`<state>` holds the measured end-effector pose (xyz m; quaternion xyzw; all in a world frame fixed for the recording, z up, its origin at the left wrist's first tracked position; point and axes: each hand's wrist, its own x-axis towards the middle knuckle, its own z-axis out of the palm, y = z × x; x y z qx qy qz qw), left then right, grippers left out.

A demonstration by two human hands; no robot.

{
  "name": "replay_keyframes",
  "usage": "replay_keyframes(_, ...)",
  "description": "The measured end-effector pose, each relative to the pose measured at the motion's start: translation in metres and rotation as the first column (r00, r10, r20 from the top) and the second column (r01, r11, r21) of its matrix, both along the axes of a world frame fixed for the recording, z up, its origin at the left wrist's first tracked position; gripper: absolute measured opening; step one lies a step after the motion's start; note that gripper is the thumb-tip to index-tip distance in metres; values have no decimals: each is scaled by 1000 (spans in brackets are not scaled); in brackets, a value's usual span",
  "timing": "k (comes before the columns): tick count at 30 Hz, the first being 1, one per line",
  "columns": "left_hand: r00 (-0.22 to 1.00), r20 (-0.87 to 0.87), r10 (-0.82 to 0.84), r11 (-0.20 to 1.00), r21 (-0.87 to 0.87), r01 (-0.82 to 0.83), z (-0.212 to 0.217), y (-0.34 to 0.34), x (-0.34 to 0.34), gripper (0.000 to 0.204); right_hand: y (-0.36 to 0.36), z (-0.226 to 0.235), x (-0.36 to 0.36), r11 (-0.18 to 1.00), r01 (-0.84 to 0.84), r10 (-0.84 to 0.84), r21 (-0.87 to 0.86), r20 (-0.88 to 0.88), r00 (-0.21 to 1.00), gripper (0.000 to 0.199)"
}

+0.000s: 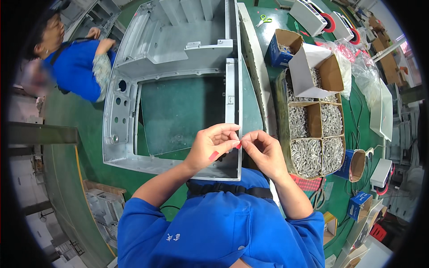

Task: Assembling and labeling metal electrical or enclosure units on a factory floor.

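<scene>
A large grey metal casing [134, 162] with a rectangular opening lies in front of me. At its right edge, close to my body, my hands meet fingertip to fingertip. Between them shows a small piece of red tape [239, 145]. My left hand [209, 146] reaches over the casing, thumb and forefinger closed on the tape. A second red tape piece [213, 156] is stuck to its skin near the thumb base. From outside the edge, my right hand [267, 155] pinches the same small tape; its fingertips partly hide it.
To the right stands a divided cardboard box [321, 139] full of small grey metal parts, an open white carton [308, 76] on top. Beyond are a blue carton [280, 54], green-handled scissors [263, 20] and red tape rolls [329, 23]. A co-worker [73, 67] is at the upper left.
</scene>
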<state>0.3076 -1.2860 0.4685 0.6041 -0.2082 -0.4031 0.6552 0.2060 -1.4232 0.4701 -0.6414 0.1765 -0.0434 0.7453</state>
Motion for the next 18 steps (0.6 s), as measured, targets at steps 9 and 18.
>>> replay_keyframes(9, 999, 25, 31, 999, -19, -31, -10, 0, -2, 28, 4, -6, -1, 998, 14, -16, -67, -30, 999, 11)
replay_keyframes(18, 997, -48, 59, 997, 54, -56, -16, 3, 3, 26, 7, -16, -4, 985, 146, -145, -92, 19, 989, 27)
